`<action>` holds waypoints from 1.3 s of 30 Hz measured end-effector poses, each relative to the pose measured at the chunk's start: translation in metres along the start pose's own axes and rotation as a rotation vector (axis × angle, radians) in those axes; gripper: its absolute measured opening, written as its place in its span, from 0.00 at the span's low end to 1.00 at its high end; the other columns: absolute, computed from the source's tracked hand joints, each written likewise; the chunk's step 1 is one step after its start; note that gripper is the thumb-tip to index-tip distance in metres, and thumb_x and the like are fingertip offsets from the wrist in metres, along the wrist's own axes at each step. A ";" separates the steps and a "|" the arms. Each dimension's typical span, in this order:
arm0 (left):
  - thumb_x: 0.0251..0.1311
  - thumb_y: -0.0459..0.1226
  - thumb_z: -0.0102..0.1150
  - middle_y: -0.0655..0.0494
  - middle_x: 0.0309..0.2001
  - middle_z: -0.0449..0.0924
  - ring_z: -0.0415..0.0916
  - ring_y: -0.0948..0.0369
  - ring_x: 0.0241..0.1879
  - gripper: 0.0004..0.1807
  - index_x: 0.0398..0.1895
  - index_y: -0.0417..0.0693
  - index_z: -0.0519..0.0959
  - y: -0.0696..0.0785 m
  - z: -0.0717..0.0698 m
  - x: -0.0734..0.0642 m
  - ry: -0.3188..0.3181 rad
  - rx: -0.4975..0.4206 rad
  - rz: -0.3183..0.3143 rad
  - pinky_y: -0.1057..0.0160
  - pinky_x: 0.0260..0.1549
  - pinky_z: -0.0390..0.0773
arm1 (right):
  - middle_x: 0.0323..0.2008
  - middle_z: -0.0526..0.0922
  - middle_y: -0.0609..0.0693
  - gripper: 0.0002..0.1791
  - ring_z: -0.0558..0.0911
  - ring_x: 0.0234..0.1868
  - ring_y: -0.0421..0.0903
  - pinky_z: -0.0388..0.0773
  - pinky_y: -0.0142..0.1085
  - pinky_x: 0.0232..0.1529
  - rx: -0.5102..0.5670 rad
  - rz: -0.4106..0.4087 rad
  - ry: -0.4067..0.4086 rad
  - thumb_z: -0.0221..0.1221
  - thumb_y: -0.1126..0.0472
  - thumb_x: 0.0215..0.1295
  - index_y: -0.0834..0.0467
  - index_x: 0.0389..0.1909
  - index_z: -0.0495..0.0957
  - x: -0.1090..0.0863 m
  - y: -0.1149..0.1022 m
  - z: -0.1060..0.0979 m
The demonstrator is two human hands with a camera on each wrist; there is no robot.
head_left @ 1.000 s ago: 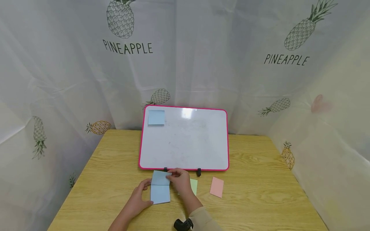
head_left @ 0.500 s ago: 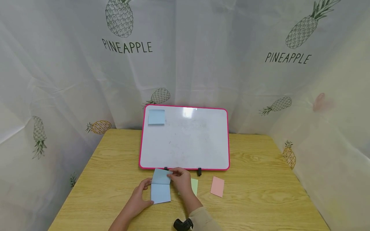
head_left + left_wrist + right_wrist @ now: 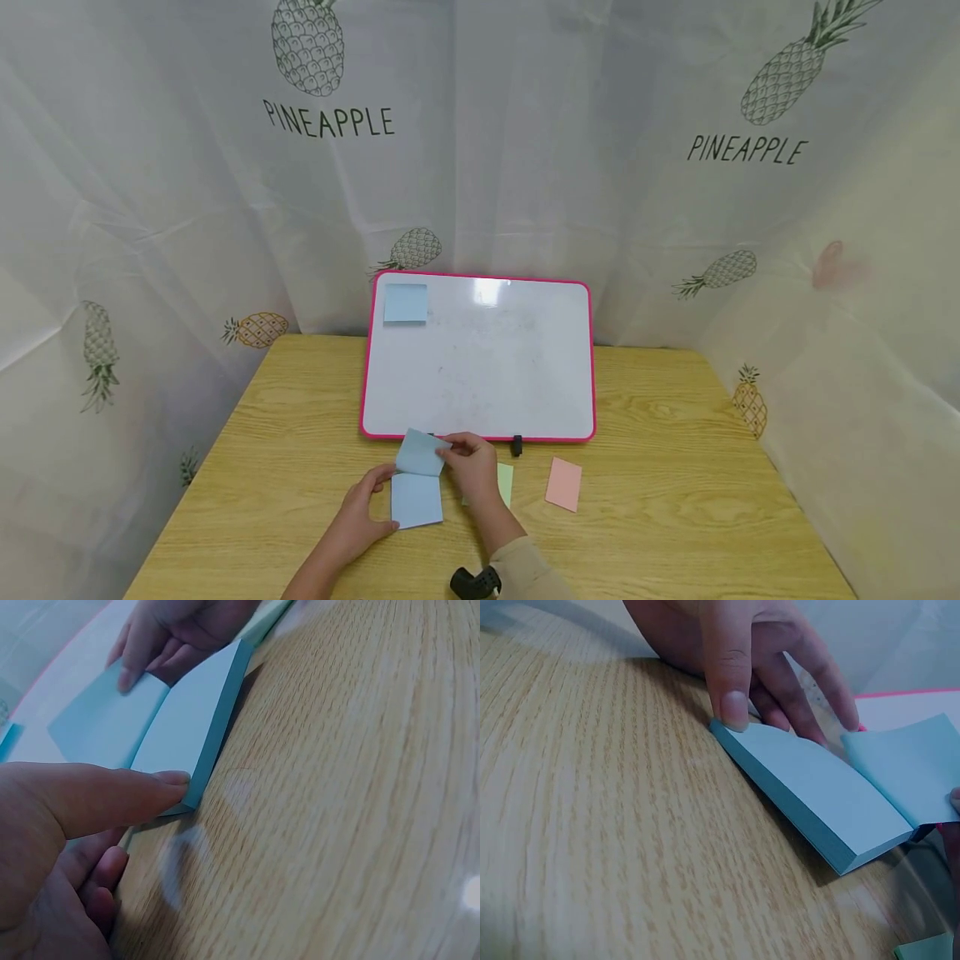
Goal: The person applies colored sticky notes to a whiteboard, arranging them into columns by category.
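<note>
A thick pad of blue sticky notes [image 3: 417, 502] lies on the wooden table in front of the whiteboard. My left hand [image 3: 358, 518] holds it at its left side, the thumb on its near corner [image 3: 174, 791] and the fingers at the far left corner. Between thumb and fingers of my right hand [image 3: 476, 477] is the top blue sticky note [image 3: 418, 452], turned up at the pad's far edge and tilted. In the right wrist view the sheet [image 3: 911, 769] looks lifted at its left and close to the pad at its right.
The pink-framed whiteboard [image 3: 480, 367] leans behind, with one blue sticky note [image 3: 405, 303] at its upper left. Partly behind my right hand lies a green pad [image 3: 506, 483], and a pink pad [image 3: 563, 484] lies farther right. A black clip [image 3: 517, 447] sits under the board.
The sheet in my right hand has swung up and to the right, and its left edge has parted from the pad. My left hand and the pad have hardly moved.
</note>
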State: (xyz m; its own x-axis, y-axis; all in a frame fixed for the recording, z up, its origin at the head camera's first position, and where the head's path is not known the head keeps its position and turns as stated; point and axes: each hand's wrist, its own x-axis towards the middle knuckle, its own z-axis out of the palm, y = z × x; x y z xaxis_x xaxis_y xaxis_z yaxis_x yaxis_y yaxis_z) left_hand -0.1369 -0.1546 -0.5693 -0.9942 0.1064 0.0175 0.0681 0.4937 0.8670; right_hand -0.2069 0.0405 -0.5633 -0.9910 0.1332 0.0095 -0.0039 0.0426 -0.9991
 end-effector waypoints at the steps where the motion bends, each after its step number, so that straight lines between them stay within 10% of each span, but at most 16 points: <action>1: 0.38 0.24 0.76 0.47 0.60 0.73 0.68 0.48 0.57 0.44 0.64 0.42 0.68 0.000 0.000 0.000 -0.001 0.001 0.001 0.46 0.57 0.67 | 0.29 0.84 0.50 0.08 0.78 0.27 0.40 0.76 0.26 0.27 0.010 0.004 0.000 0.71 0.74 0.48 0.65 0.31 0.85 -0.001 -0.004 -0.001; 7: 0.38 0.25 0.77 0.46 0.60 0.72 0.68 0.46 0.57 0.43 0.63 0.41 0.70 0.001 -0.001 -0.001 -0.009 0.004 -0.009 0.45 0.57 0.68 | 0.29 0.84 0.57 0.08 0.79 0.28 0.42 0.77 0.27 0.28 0.032 -0.035 -0.025 0.68 0.77 0.50 0.71 0.32 0.83 -0.008 -0.029 -0.006; 19: 0.37 0.24 0.76 0.47 0.60 0.72 0.69 0.46 0.57 0.42 0.63 0.43 0.71 0.000 0.000 -0.001 -0.008 -0.003 -0.003 0.46 0.56 0.68 | 0.28 0.83 0.49 0.08 0.80 0.30 0.41 0.79 0.29 0.31 0.040 -0.003 -0.026 0.71 0.71 0.51 0.65 0.34 0.86 0.012 -0.004 -0.007; 29: 0.40 0.27 0.76 0.48 0.61 0.72 0.68 0.47 0.57 0.41 0.64 0.45 0.71 0.000 -0.001 -0.001 -0.002 0.010 -0.043 0.45 0.57 0.68 | 0.34 0.84 0.59 0.11 0.80 0.32 0.39 0.78 0.27 0.33 0.021 -0.017 -0.116 0.68 0.74 0.54 0.69 0.40 0.84 -0.003 -0.055 -0.016; 39: 0.51 0.29 0.71 0.49 0.61 0.72 0.71 0.49 0.57 0.35 0.64 0.50 0.71 0.029 -0.020 0.018 0.074 -0.030 -0.052 0.48 0.49 0.73 | 0.34 0.83 0.52 0.10 0.79 0.34 0.40 0.80 0.34 0.34 -0.021 -0.065 -0.210 0.67 0.69 0.57 0.65 0.41 0.86 0.011 -0.049 -0.020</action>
State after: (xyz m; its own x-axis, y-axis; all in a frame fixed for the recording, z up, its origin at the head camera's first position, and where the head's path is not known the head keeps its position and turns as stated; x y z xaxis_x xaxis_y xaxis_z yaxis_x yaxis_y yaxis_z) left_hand -0.1545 -0.1551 -0.5339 -0.9998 0.0167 0.0084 0.0153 0.4707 0.8821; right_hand -0.2152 0.0602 -0.5131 -0.9949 -0.0792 0.0631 -0.0684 0.0656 -0.9955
